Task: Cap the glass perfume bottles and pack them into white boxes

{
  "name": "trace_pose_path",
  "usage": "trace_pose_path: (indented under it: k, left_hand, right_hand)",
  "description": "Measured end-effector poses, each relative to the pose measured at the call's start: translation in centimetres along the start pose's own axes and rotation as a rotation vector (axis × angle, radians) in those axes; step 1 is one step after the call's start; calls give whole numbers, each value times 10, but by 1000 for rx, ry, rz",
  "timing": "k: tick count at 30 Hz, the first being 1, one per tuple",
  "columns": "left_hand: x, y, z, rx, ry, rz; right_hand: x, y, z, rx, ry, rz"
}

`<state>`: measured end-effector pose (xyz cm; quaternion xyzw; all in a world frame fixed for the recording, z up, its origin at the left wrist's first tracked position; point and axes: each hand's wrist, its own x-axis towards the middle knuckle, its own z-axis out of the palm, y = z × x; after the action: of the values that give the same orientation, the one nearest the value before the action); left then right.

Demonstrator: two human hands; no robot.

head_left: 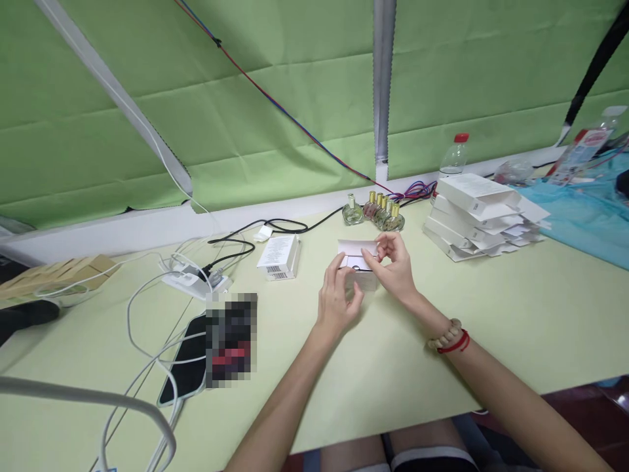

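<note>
A small white carton [362, 282] is between my two hands at the middle of the table, its top flap [358, 248] raised. My left hand [337, 295] grips the carton's left side, with fingers at the top edge and the thumb near the front. On the right, my right hand [396, 265] pinches the flap side, thumb at the opening. What lies inside the carton is mostly hidden. Beyond it stand several small glass bottles with gold caps [386, 213] and a clear bottle [352, 211] with a spray top showing.
A closed white box [279, 257] lies to the left. Flattened white cartons [484, 216] are stacked at the right, near a red-capped plastic bottle [455, 156]. Phones [184, 360], white cables and a power strip [191, 280] occupy the left side. Blue cloth [584, 219] covers the far right.
</note>
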<state>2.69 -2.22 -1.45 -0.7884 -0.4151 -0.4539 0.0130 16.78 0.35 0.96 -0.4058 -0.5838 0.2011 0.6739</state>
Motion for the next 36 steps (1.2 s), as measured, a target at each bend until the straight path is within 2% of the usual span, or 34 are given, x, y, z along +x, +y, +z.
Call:
trace_pose_path:
  k: [7,12,14,17,19,24,30,32,36]
  left_hand:
    - [-10,6,18,77,89,-122]
    - [-16,11,24,147,121,-99]
    - [-18,10,25,172,127,-75]
    - [-19,7,29,192,141,-28]
    - [-20,5,31,192,119,-3]
    - [-22,2,33,179,52,-34]
    - [-5,-3,44,203,111,-33]
    - [4,-6,51,198,113,-38]
    - [14,-12,59,31,96,-88]
  right_hand:
    - [-6,14,10,-8,120,75]
    - [-18,17,15,146,-112,102]
    - [-23,17,16,180,-171,39]
    - [-24,20,14,225,-194,-130]
    - [-21,25,13,239,-182,-172]
    - [-12,35,16,256,-143,-113]
    - [-2,43,22,273,-60,48]
    - [4,45,22,247,-59,103]
    - [12,46,19,230,-108,96]
